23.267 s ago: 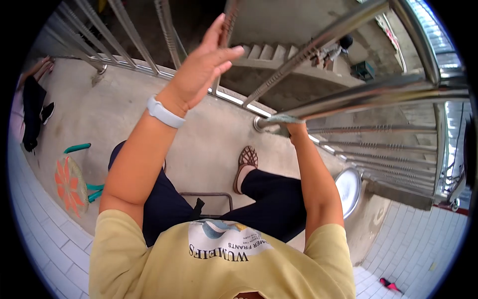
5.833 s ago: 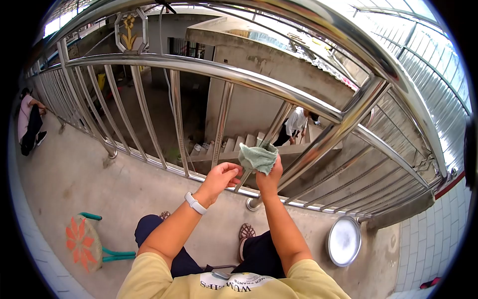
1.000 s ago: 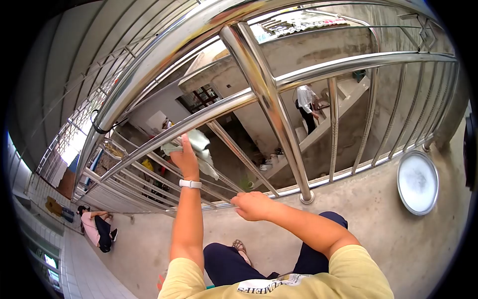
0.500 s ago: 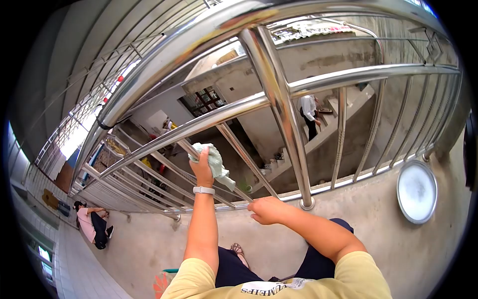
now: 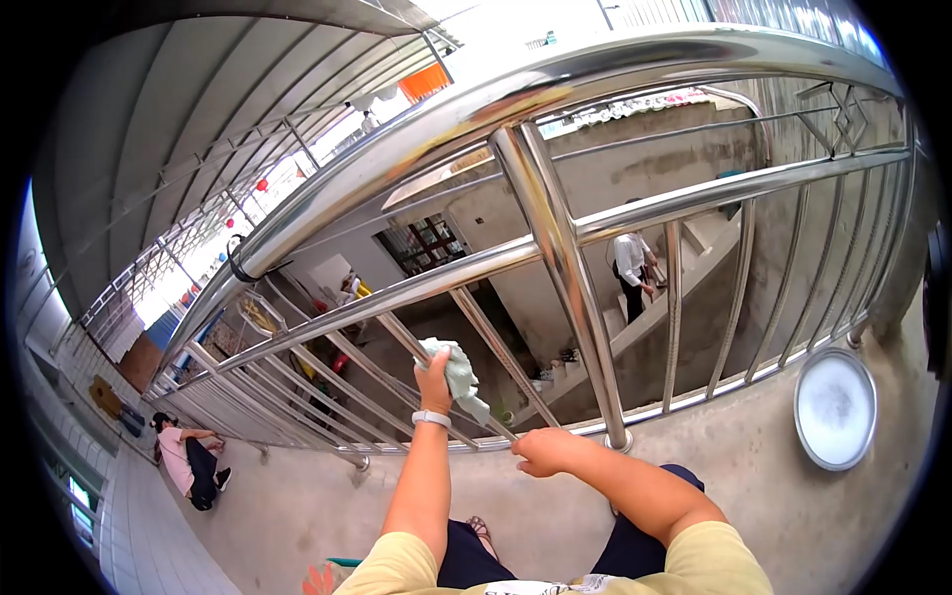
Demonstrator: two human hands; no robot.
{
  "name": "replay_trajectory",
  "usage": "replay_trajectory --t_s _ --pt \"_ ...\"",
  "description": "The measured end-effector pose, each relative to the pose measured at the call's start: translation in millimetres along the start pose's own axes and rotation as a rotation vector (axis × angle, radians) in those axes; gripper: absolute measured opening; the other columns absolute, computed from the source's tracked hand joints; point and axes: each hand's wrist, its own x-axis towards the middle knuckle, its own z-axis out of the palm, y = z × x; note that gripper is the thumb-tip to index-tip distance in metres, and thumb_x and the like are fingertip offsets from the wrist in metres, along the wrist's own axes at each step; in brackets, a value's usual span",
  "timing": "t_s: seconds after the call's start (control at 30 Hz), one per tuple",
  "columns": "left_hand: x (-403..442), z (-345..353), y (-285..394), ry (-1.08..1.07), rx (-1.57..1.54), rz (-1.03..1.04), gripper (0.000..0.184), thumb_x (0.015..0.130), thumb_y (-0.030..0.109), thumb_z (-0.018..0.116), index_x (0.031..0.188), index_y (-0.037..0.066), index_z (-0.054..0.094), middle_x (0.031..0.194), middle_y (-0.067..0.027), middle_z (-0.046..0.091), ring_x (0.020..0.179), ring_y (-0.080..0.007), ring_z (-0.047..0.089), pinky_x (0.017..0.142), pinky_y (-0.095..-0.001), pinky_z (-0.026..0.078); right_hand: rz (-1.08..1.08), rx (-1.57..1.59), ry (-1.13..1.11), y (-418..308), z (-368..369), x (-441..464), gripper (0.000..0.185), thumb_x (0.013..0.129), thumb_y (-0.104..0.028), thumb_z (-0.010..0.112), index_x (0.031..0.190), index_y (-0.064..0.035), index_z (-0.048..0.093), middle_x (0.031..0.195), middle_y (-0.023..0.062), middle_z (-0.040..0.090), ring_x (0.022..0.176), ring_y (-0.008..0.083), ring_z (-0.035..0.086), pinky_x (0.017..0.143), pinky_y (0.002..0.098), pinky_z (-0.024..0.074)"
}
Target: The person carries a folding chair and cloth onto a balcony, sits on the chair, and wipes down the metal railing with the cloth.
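Observation:
My left hand (image 5: 433,387), with a white band on its wrist, is closed round a pale green cloth (image 5: 460,379). The cloth is wrapped against a slanting metal baluster (image 5: 399,331) of the railing, below the middle rail, and its loose end hangs to the right. My right hand (image 5: 543,452) is curled at the lower end of that same baluster, close to the bottom rail. Its fingertips are mostly hidden, so I cannot tell whether they grip the bar. The shiny thick post (image 5: 570,288) stands just right of both hands.
A metal basin (image 5: 836,409) stands on the concrete floor at the right. A person in pink (image 5: 180,458) crouches by the railing at the far left. Beyond the bars, a person in a white shirt (image 5: 629,256) is on the stairs (image 5: 650,319) below.
The view has tilted upward, so the railing appears lower. My left hand and the cloth sit slightly further down the baluster. My right hand stays by its lower end.

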Motion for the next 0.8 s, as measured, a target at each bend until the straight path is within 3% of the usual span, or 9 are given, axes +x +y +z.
replay_trajectory --t_s 0.27,0.37,0.8 --pt "-6.5 -3.5 -15.3 0.059 0.018 -0.037 0.009 0.080 0.010 0.063 0.087 0.005 0.059 0.077 -0.0035 0.060 0.066 -0.0139 0.058 0.061 -0.0278 0.048 0.028 -0.049 -0.088 2.6 -0.6 -1.5 0.033 0.083 -0.032 0.059 0.103 -0.0057 0.060 0.099 0.0152 0.064 0.096 0.0331 0.060 0.082 0.0442 0.0481" --pt "-5.7 -6.6 -20.6 0.054 0.015 -0.049 0.009 0.080 0.009 0.063 0.086 0.005 0.058 0.076 -0.0031 0.060 0.066 -0.0135 0.058 0.060 -0.0277 0.048 0.022 -0.009 -0.039 -0.9 -4.2 -7.1 0.031 0.081 -0.028 0.060 0.093 0.0006 0.065 0.098 0.0178 0.065 0.095 0.0332 0.061 0.080 0.0431 0.0503" --pt "-15.7 -4.3 -25.4 0.059 0.033 -0.051 0.007 0.081 0.009 0.062 0.085 0.006 0.058 0.075 -0.0023 0.060 0.065 -0.0125 0.058 0.059 -0.0271 0.047 0.046 -0.027 -0.073 2.1 0.8 -3.9 0.030 0.081 -0.028 0.060 0.090 0.0007 0.066 0.096 0.0177 0.065 0.092 0.0338 0.062 0.076 0.0447 0.0507"
